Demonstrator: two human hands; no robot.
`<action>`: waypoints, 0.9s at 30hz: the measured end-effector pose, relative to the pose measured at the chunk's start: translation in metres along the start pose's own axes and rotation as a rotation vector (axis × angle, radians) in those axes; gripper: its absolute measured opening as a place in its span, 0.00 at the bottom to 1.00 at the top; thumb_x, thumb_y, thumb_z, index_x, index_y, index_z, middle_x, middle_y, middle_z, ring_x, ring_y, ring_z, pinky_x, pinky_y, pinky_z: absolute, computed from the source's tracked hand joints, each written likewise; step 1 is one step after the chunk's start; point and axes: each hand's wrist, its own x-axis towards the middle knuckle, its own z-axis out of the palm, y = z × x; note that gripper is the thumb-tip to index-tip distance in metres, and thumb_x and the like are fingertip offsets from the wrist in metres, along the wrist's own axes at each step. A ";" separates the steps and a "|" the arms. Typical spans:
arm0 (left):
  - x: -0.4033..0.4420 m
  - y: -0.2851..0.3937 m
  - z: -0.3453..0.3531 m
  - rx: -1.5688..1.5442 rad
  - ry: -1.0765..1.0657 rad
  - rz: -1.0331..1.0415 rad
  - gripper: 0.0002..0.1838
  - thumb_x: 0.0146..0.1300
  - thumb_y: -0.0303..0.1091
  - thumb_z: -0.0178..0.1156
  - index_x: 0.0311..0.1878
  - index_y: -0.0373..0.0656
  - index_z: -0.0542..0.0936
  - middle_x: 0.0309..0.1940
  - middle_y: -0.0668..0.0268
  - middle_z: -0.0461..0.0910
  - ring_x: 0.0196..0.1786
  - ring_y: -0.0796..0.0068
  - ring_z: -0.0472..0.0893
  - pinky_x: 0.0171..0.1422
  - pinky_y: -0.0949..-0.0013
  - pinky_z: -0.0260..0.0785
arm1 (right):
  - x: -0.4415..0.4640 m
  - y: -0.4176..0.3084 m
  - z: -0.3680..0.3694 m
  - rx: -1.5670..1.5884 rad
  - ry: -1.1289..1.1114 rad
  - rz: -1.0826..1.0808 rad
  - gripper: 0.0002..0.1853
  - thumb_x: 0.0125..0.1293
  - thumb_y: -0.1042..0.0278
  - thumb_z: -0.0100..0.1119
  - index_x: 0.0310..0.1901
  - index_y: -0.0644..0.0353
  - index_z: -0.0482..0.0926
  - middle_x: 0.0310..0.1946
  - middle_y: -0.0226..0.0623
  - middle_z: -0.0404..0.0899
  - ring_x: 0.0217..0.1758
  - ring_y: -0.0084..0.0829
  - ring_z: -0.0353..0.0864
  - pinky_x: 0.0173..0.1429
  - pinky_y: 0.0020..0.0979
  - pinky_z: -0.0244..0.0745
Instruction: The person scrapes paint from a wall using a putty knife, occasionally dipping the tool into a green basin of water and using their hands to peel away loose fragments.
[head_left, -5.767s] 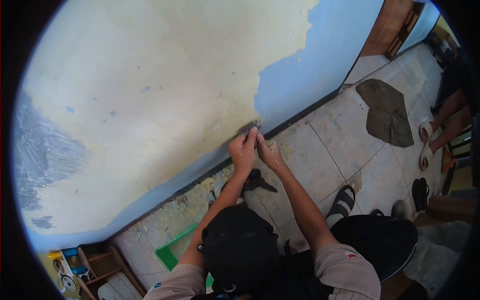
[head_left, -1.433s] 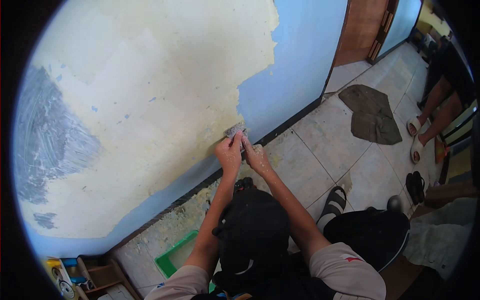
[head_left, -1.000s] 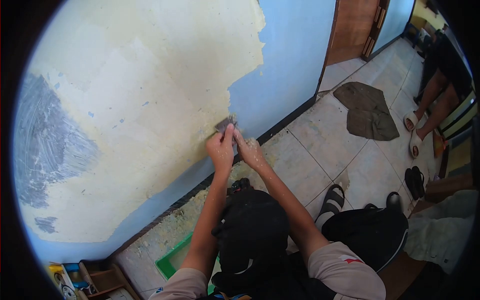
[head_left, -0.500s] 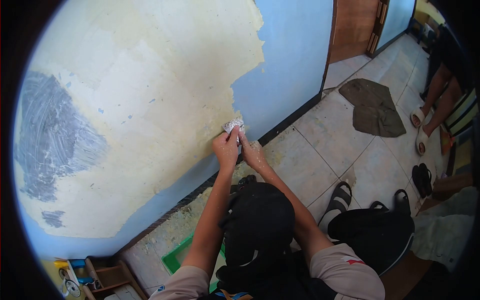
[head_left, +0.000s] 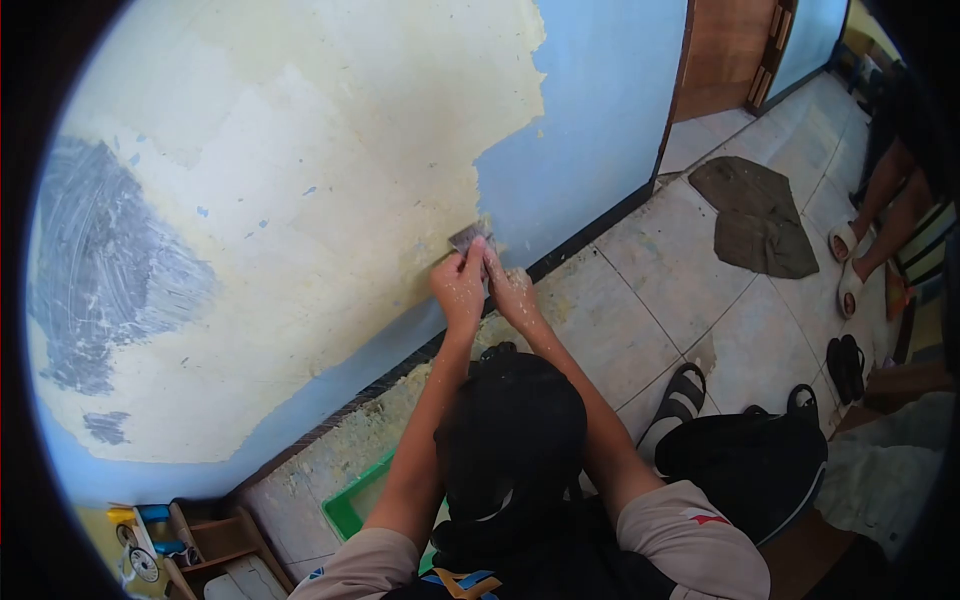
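Observation:
A paint scraper with a flat grey blade rests against the wall where the peeled, cream-coloured area meets the blue paint. My left hand is closed on the blade end, its thumb pressed along the blade. Beside it, my right hand wraps round the scraper lower down, the handle mostly hidden by fingers. Pale flakes speckle both hands. Both forearms stretch forward past a black cap.
Paint debris covers the tiles along the dark skirting. A green tray sits below my left arm. A brown cloth lies on the floor. Another person's legs stand at right. A wooden toolbox is lower left.
The scraper and both hands have shifted slightly up the wall. The white flakes that covered the blade are mostly gone, showing its grey face.

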 end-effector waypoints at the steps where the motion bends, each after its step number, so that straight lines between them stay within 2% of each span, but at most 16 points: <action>1: -0.003 -0.012 -0.002 0.023 -0.014 -0.020 0.20 0.67 0.42 0.68 0.27 0.32 0.84 0.15 0.70 0.74 0.21 0.84 0.71 0.27 0.75 0.64 | -0.001 -0.002 0.000 0.004 0.000 -0.011 0.32 0.76 0.42 0.50 0.24 0.64 0.80 0.09 0.31 0.64 0.15 0.25 0.68 0.23 0.34 0.63; 3: 0.000 -0.024 -0.003 0.064 -0.029 -0.017 0.21 0.66 0.42 0.68 0.26 0.32 0.82 0.14 0.69 0.74 0.20 0.84 0.72 0.26 0.73 0.64 | -0.003 -0.003 -0.001 0.047 -0.007 0.215 0.31 0.76 0.41 0.50 0.25 0.64 0.79 0.10 0.30 0.64 0.16 0.24 0.67 0.23 0.34 0.62; 4: 0.002 -0.013 -0.002 0.074 -0.034 -0.026 0.21 0.66 0.42 0.68 0.26 0.32 0.82 0.14 0.69 0.74 0.20 0.84 0.72 0.26 0.73 0.64 | 0.000 -0.004 -0.003 0.050 -0.004 0.228 0.31 0.76 0.41 0.50 0.25 0.64 0.79 0.10 0.30 0.64 0.16 0.24 0.67 0.23 0.34 0.62; 6: 0.008 0.018 0.002 0.142 -0.052 0.010 0.23 0.66 0.42 0.68 0.23 0.32 0.80 0.14 0.69 0.74 0.20 0.84 0.71 0.26 0.73 0.63 | 0.017 -0.016 -0.014 -0.004 -0.152 0.341 0.33 0.75 0.39 0.46 0.28 0.67 0.78 0.12 0.40 0.71 0.18 0.36 0.72 0.28 0.41 0.67; 7: 0.013 0.014 0.005 0.092 -0.038 -0.014 0.24 0.66 0.43 0.68 0.21 0.33 0.78 0.14 0.69 0.73 0.20 0.83 0.71 0.26 0.72 0.62 | 0.020 -0.033 -0.019 -0.020 -0.165 0.285 0.36 0.75 0.38 0.46 0.26 0.68 0.78 0.12 0.41 0.71 0.18 0.36 0.72 0.28 0.41 0.67; 11: 0.005 0.006 -0.001 0.090 -0.064 -0.004 0.23 0.67 0.42 0.68 0.22 0.34 0.79 0.14 0.69 0.73 0.20 0.84 0.70 0.27 0.75 0.63 | 0.009 -0.014 -0.009 0.065 -0.140 0.324 0.37 0.73 0.36 0.48 0.24 0.69 0.78 0.13 0.42 0.72 0.18 0.35 0.72 0.29 0.41 0.68; 13: -0.002 -0.009 -0.006 0.091 -0.040 -0.043 0.22 0.66 0.41 0.68 0.22 0.33 0.80 0.14 0.69 0.73 0.20 0.84 0.70 0.27 0.76 0.64 | -0.001 -0.005 -0.006 -0.033 -0.115 0.406 0.37 0.74 0.37 0.49 0.19 0.65 0.75 0.10 0.33 0.66 0.17 0.26 0.67 0.24 0.36 0.62; 14: 0.002 -0.016 -0.005 0.095 -0.028 -0.086 0.22 0.66 0.41 0.69 0.22 0.33 0.80 0.14 0.69 0.74 0.20 0.84 0.70 0.27 0.76 0.65 | 0.003 -0.006 -0.006 -0.029 -0.109 0.397 0.37 0.74 0.37 0.49 0.19 0.65 0.75 0.10 0.33 0.66 0.17 0.26 0.67 0.24 0.36 0.62; 16: 0.007 0.002 -0.001 0.016 -0.005 -0.059 0.22 0.66 0.40 0.69 0.22 0.33 0.80 0.15 0.69 0.74 0.20 0.84 0.71 0.27 0.76 0.66 | 0.007 -0.023 -0.011 0.003 -0.134 0.364 0.38 0.72 0.36 0.50 0.21 0.69 0.77 0.11 0.40 0.71 0.18 0.34 0.73 0.30 0.41 0.69; 18: 0.008 0.005 0.001 -0.065 0.016 -0.043 0.22 0.66 0.40 0.69 0.22 0.32 0.80 0.15 0.69 0.74 0.20 0.84 0.72 0.27 0.76 0.66 | 0.010 -0.024 -0.007 -0.001 -0.117 0.382 0.38 0.72 0.36 0.51 0.20 0.70 0.77 0.11 0.40 0.71 0.18 0.34 0.73 0.30 0.41 0.69; 21: 0.009 -0.005 -0.007 -0.029 0.014 -0.020 0.22 0.66 0.41 0.70 0.22 0.32 0.81 0.16 0.71 0.74 0.20 0.85 0.72 0.26 0.76 0.66 | 0.005 -0.022 -0.006 0.019 -0.127 0.390 0.38 0.72 0.36 0.51 0.20 0.69 0.76 0.11 0.39 0.71 0.17 0.33 0.72 0.29 0.40 0.69; 23: 0.003 -0.006 -0.010 0.073 -0.020 -0.079 0.22 0.66 0.41 0.69 0.22 0.34 0.81 0.16 0.73 0.73 0.20 0.85 0.71 0.26 0.77 0.66 | 0.000 -0.018 -0.004 0.033 -0.144 0.377 0.38 0.72 0.36 0.51 0.19 0.68 0.76 0.11 0.38 0.71 0.16 0.32 0.71 0.28 0.39 0.69; 27: 0.010 0.010 -0.005 0.070 -0.028 -0.059 0.21 0.66 0.41 0.69 0.22 0.34 0.81 0.16 0.72 0.73 0.20 0.85 0.72 0.26 0.77 0.66 | 0.013 -0.024 -0.004 0.111 -0.127 0.445 0.38 0.73 0.36 0.51 0.16 0.66 0.74 0.10 0.34 0.69 0.16 0.29 0.70 0.26 0.37 0.67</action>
